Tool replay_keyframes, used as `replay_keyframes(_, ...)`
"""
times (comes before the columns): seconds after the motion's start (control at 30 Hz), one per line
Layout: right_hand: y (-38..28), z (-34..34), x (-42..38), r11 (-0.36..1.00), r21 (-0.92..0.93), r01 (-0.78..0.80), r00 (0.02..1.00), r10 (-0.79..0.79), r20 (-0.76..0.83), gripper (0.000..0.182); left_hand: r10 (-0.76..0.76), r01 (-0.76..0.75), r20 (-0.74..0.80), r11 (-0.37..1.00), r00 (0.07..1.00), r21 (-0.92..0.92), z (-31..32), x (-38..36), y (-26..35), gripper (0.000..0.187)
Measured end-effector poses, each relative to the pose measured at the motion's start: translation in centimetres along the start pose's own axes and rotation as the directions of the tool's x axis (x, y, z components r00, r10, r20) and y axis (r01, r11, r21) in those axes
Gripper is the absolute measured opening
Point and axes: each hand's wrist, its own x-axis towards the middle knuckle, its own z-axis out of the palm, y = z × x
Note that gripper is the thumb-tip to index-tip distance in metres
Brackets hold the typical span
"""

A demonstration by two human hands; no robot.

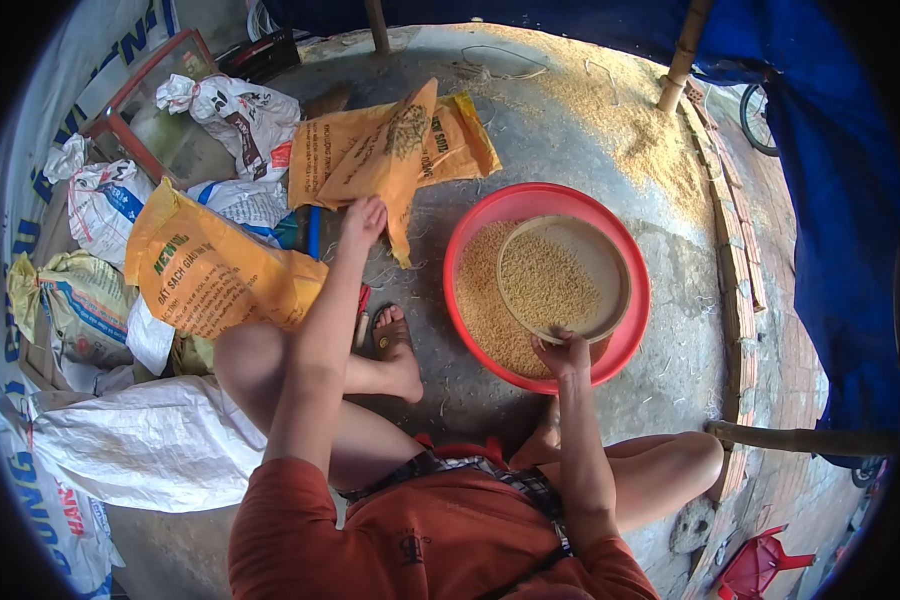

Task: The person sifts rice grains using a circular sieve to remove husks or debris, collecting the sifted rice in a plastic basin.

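Concrete floor (pixel 660 275) spreads under a red basin (pixel 632 340) of grain (pixel 485 320). The right hand (pixel 562 356) grips the near rim of a round sieve (pixel 622 300), which lies directly ahead of it, inside the basin. The left hand (pixel 366 218), nearer the orange bag (pixel 395 165), pinches its near edge; the bag's long axis points away from the person, left of the basin.

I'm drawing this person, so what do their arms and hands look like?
The left hand and right hand are bare: I see no gloves, watch or bracelet. The short sleeves are plain rusty red and stop above the elbows, so the forearms are uncovered.
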Motion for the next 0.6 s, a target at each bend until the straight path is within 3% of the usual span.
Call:
replay_keyframes(0.1, 0.1, 0.9, -0.4, 0.994, -0.108, 0.013, 0.992, -0.027, -0.123, 0.005, -0.040, 0.034, -0.090, 0.997, 0.995, -0.066, -0.8, -0.1, -1.7, 0.027)
replay_keyframes(0.17, -0.1, -0.9, 0.3, 0.996, -0.094, 0.005, 0.996, -0.013, -0.086, 0.007, -0.030, 0.004, -0.174, 0.989, 0.984, -0.151, -0.9, 0.1, -1.7, 0.026)
replay_keyframes(0.23, -0.2, -1.1, 0.4, 0.997, -0.078, -0.002, 0.999, -0.001, -0.049, 0.009, -0.020, -0.003, -0.137, 0.986, 0.990, -0.166, -1.1, 0.6, -1.3, 0.023)
replay_keyframes(0.3, 0.0, -1.4, 0.4, 0.995, -0.100, -0.021, 0.989, 0.006, -0.146, 0.012, -0.017, -0.001, -0.093, 0.983, 0.996, -0.185, -1.3, 1.0, -1.3, 0.014)
replay_keyframes(0.4, 0.1, -3.1, 1.0, 0.994, -0.096, -0.046, 0.984, 0.028, -0.178, 0.012, -0.029, 0.018, -0.062, 0.987, 0.998, -0.161, -2.4, 1.1, -1.8, 0.018)
replay_keyframes(0.47, 0.3, -4.8, 2.1, 0.997, -0.057, -0.059, 0.972, 0.044, -0.230, 0.021, -0.047, 0.037, -0.065, 0.988, 0.997, -0.150, -2.4, -0.2, -2.0, 0.022)
replay_keyframes(0.53, 0.6, -5.4, 2.6, 0.969, 0.221, -0.114, 0.956, 0.168, -0.242, 0.032, -0.138, 0.128, -0.067, 0.983, 0.988, -0.135, -2.8, -0.4, -1.9, 0.018)
replay_keyframes(0.57, 0.4, -5.7, 2.7, 0.968, 0.222, -0.118, 0.956, 0.171, -0.238, 0.032, -0.133, 0.123, -0.067, 0.983, 0.989, -0.133, -2.7, -0.2, -1.7, 0.018)
replay_keyframes(0.6, 0.2, -5.5, 2.5, 0.996, 0.038, -0.084, 0.958, 0.091, -0.270, 0.037, -0.046, 0.035, -0.094, 0.993, 0.994, -0.112, -2.4, 0.0, -1.3, 0.014)
